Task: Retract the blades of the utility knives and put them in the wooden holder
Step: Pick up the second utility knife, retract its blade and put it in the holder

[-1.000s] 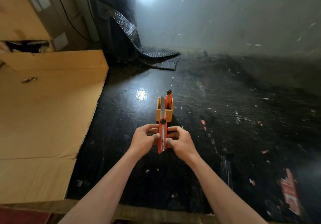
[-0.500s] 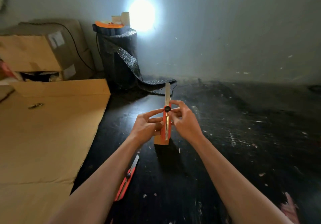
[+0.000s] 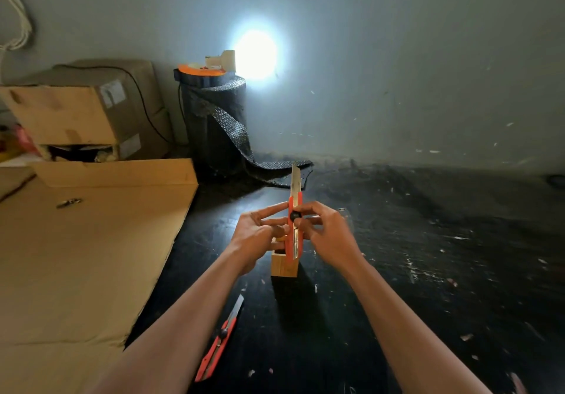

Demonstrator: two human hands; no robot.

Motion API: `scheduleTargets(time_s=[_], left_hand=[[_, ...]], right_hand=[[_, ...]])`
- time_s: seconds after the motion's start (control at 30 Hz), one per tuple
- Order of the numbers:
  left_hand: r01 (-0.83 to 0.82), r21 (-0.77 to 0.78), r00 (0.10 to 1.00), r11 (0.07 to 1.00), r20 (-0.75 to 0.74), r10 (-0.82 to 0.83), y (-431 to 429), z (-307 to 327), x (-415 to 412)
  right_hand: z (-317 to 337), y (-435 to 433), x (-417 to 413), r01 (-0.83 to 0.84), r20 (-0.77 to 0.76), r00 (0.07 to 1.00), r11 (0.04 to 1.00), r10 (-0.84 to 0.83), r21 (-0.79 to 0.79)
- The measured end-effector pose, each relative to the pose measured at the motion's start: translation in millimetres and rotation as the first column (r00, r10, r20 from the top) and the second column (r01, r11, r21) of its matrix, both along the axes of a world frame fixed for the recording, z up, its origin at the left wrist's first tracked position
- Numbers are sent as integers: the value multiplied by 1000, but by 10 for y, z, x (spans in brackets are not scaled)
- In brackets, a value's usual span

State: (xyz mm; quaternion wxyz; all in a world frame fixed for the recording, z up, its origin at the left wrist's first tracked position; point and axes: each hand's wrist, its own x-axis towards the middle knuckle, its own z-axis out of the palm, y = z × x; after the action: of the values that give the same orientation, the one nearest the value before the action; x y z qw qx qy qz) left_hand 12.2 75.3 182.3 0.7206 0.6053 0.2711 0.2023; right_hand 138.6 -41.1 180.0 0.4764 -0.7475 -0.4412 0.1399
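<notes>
Both hands, left hand point(image 3: 260, 234) & right hand point(image 3: 328, 234), are pinching the knife point(image 3: 295, 228) upright, blade up, w/ holder point(image 3: 283, 263) just below.

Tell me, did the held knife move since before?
Yes. The held knife went up: it now sits above the wooden holder, not in front of it.

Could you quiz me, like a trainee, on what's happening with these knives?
1. True or false: the blade of the held knife is retracted.
2. What touches its black knob: A the left hand, B the right hand, C neither?
3. Where is the second knife, and how is its blade?

Key:
1. False; the blade sticks up.
2. B.
3. Lying on the black table, nearer the person than the wooden holder, blade extended.
</notes>
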Motion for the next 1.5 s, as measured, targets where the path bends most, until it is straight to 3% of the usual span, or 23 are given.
scheduleTargets(time_s=[0.37,0.7,1.23,1.5], left_hand=[[26,-42,1000,999,-9,-26,-45,129,94],[28,-13,998,1000,-48,-29,-65,95,89],[-56,82,998,995,45,52,8,248,161],[-66,106,998,992,31,63,52,164,194]], right_hand=[[-3,-200,29,-48,-123,991,999,51,24],[-4,-263,30,-56,-120,991,998,52,-32],[107,-297,-6,-138,-59,989,985,132,-106],[10,-267,-71,-72,15,997,989,74,-127]])
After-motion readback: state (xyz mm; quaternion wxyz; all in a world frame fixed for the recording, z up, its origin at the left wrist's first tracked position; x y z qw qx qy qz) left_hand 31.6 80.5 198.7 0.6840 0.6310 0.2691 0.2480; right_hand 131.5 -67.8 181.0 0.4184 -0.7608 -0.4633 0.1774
